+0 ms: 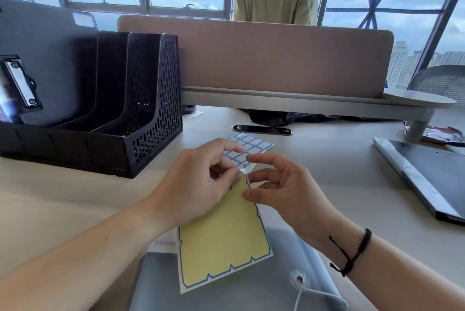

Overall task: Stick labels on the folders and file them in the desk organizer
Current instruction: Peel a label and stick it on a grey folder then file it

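Note:
My left hand (pixel 198 185) pinches the top of a yellow label backing sheet (pixel 224 242) with a blue scalloped edge, held over a grey string-tie folder (pixel 241 285) near the desk's front edge. My right hand (pixel 281 187) has its thumb and fingers curled at the sheet's top right corner, where a small clear piece shows at the fingertips. Just beyond both hands, a sheet of blue-bordered white labels (pixel 249 147) lies on the desk. The black mesh desk organizer (pixel 141 114) stands at the left, with a grey folder (pixel 40 64) in its left slot.
A dark grey folder (pixel 427 174) lies at the right edge of the desk. A black phone (pixel 261 130) lies behind the labels. A beige partition (pixel 276 59) closes off the far side, with a person in a green top behind it. An office chair (pixel 440 79) stands far right.

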A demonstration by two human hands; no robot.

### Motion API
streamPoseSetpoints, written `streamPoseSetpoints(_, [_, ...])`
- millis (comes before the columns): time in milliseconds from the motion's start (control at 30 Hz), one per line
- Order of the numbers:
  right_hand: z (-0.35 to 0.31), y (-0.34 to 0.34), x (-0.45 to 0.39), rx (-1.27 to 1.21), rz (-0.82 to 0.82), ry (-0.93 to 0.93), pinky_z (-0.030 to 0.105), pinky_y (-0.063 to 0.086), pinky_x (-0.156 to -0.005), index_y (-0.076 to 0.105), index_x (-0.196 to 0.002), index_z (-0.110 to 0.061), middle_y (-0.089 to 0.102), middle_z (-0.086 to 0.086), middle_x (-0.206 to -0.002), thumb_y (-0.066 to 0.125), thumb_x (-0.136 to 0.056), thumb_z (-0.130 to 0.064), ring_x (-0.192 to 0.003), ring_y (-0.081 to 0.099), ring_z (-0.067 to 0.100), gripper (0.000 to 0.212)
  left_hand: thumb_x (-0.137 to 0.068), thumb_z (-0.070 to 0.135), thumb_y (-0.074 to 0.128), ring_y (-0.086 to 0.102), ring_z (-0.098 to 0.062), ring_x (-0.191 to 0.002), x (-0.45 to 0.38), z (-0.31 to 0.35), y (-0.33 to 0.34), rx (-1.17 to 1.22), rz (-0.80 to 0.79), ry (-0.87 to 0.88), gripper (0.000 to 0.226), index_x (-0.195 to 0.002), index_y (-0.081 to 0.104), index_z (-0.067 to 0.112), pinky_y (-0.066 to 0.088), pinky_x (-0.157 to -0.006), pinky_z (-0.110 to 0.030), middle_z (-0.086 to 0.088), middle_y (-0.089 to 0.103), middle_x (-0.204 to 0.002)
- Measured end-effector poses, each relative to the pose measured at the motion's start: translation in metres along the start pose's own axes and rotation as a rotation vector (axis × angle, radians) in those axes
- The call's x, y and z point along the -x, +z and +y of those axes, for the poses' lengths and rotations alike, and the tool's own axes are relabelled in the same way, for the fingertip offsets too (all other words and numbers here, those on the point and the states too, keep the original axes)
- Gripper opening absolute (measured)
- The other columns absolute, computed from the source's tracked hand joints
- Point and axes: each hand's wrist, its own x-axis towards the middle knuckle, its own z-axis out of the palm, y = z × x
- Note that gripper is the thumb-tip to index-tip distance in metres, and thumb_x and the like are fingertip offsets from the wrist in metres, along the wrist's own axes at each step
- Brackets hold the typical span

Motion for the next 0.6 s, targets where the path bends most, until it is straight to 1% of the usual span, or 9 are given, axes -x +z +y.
streamPoseSetpoints(100, [0.0, -0.001, 0.001, -0.027, -0.019, 0.011, 0.045, 0.055, -0.084, 0.066, -0.116, -0.014, 0.073, 0.022, -0.097, 0.075, -0.074, 0.017, -0.077, 0.064, 0.03, 0.053, -0.09, 0.011, 0.071, 0.068, -0.009, -0.071, -0.002, -0.001, -0.001, 0.04, 0.016, -0.056, 0.031, -0.116, 0.064, 0.027, 0.048, -0.068, -0.013, 0.015, 0.075, -0.079])
streamPoseSetpoints(133, [0.0, -0.001, 0.001, -0.038, -0.024, 0.017, 0.043, 0.055, -0.083, 0.066, -0.117, -0.014, 0.073, 0.022, -0.096, 0.074, -0.075, 0.017, -0.077, 0.064, 0.03, 0.053, -0.09, 0.01, 0.07, 0.068, -0.007, -0.07, -0.002, -0.001, -0.001, 0.051, 0.024, -0.07, 0.031, -0.116, 0.064, 0.027, 0.048, -0.069, -0.013, 0.015, 0.076, -0.079])
streamPoseSetpoints(200, [0.0, -0.002, 0.0, -0.051, -0.028, 0.034, 0.033, 0.057, -0.075, 0.066, -0.117, -0.014, 0.074, 0.016, -0.09, 0.073, -0.075, 0.018, -0.076, 0.064, 0.027, 0.053, -0.091, 0.008, 0.069, 0.066, -0.005, -0.065, -0.003, -0.001, -0.003, 0.071, 0.044, -0.094, 0.031, -0.115, 0.063, 0.026, 0.048, -0.067, -0.012, 0.014, 0.075, -0.078])
streamPoseSetpoints(233, [0.001, -0.003, 0.0, -0.052, -0.028, 0.045, 0.028, 0.056, -0.072, 0.066, -0.117, -0.015, 0.074, 0.012, -0.088, 0.073, -0.075, 0.018, -0.074, 0.064, 0.026, 0.053, -0.091, 0.008, 0.068, 0.064, -0.003, -0.062, -0.004, -0.002, -0.004, 0.08, 0.056, -0.105, 0.031, -0.114, 0.063, 0.027, 0.048, -0.065, -0.014, 0.014, 0.075, -0.078])
streamPoseSetpoints(267, [0.001, -0.003, 0.0, -0.053, -0.029, 0.056, 0.027, 0.055, -0.07, 0.065, -0.118, -0.015, 0.074, 0.011, -0.088, 0.073, -0.075, 0.018, -0.075, 0.064, 0.026, 0.054, -0.091, 0.007, 0.068, 0.064, -0.004, -0.061, -0.005, -0.002, -0.005, 0.085, 0.07, -0.116, 0.032, -0.114, 0.062, 0.029, 0.05, -0.065, -0.017, 0.014, 0.075, -0.078])
streamPoseSetpoints(367, [0.002, -0.003, 0.0, -0.048, -0.029, 0.086, 0.029, 0.056, -0.074, 0.065, -0.119, -0.015, 0.075, 0.011, -0.089, 0.073, -0.076, 0.018, -0.077, 0.065, 0.027, 0.055, -0.091, 0.007, 0.066, 0.066, -0.012, -0.062, -0.008, -0.007, -0.011, 0.098, 0.128, -0.141, 0.034, -0.114, 0.059, 0.031, 0.055, -0.07, -0.029, 0.011, 0.075, -0.078])
streamPoseSetpoints(433, [0.001, -0.003, 0.0, -0.036, -0.025, 0.101, 0.028, 0.057, -0.071, 0.065, -0.119, -0.015, 0.076, 0.008, -0.085, 0.072, -0.076, 0.018, -0.076, 0.066, 0.026, 0.055, -0.092, 0.006, 0.065, 0.07, -0.015, -0.066, -0.01, -0.011, -0.014, 0.126, 0.158, -0.162, 0.034, -0.116, 0.057, 0.029, 0.056, -0.072, -0.031, 0.009, 0.076, -0.081])
streamPoseSetpoints(533, [0.0, -0.003, 0.0, -0.027, -0.017, 0.118, 0.026, 0.057, -0.07, 0.065, -0.118, -0.015, 0.075, 0.004, -0.079, 0.071, -0.076, 0.019, -0.071, 0.068, 0.022, 0.054, -0.092, 0.007, 0.064, 0.07, -0.015, -0.067, -0.013, -0.016, -0.019, 0.125, 0.202, -0.192, 0.036, -0.119, 0.054, 0.029, 0.057, -0.069, -0.027, 0.008, 0.077, -0.081])
streamPoseSetpoints(600, [0.0, -0.003, -0.001, -0.018, -0.002, 0.127, 0.026, 0.056, -0.07, 0.065, -0.117, -0.014, 0.074, 0.003, -0.076, 0.071, -0.076, 0.02, -0.068, 0.068, 0.019, 0.053, -0.092, 0.006, 0.063, 0.07, -0.014, -0.064, -0.014, -0.018, -0.022, 0.151, 0.229, -0.226, 0.036, -0.121, 0.054, 0.026, 0.056, -0.063, -0.024, 0.006, 0.077, -0.08])
